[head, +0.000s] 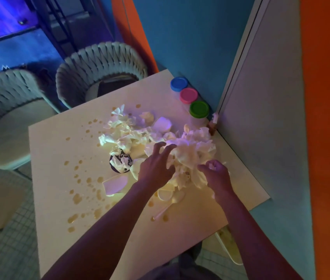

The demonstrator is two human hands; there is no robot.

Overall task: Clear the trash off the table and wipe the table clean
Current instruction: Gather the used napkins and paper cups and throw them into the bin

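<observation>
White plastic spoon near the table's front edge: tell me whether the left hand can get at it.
Probably yes. The white plastic spoon lies uncovered, just behind the left hand, with only bare table around its handle.

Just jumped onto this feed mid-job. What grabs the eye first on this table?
The heap of crumpled white napkins in the middle of the table, with the left hand spread over it and the right hand pinching a wad at its right edge. Next, amber droplets spattered across the table's left side. Three tubs with blue, pink and green lids line the wall.
</observation>
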